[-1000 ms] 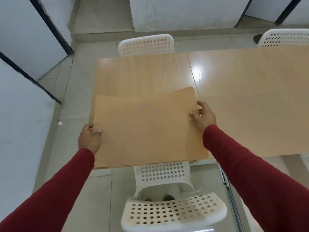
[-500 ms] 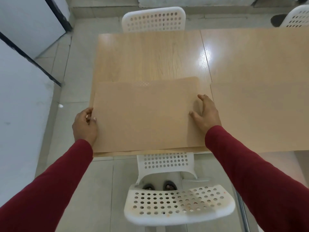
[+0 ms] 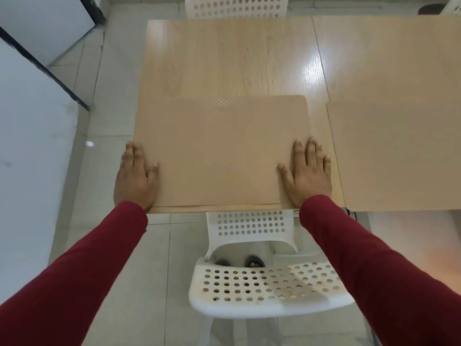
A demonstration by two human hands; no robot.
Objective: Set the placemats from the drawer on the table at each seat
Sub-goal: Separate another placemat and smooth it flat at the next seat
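A tan placemat (image 3: 219,151) lies flat on the near left part of the light wooden table (image 3: 229,61), its front edge along the table's front edge. My left hand (image 3: 136,176) rests flat on the mat's left edge, fingers spread, partly over the table's side. On the mat's right edge my right hand (image 3: 308,173) presses flat, palm down. Neither hand grips anything. A second tan placemat (image 3: 399,156) lies flat on the table to the right, apart from the first.
A white perforated chair (image 3: 264,288) stands right in front of me, tucked against the table. Another white chair (image 3: 237,6) stands at the far side. A white wall (image 3: 30,146) runs along the left. The floor is pale tile.
The placemat went from held tilted above the table to lying flat on it. Both hands let go of its edges and now lie flat on top. The view moved closer.
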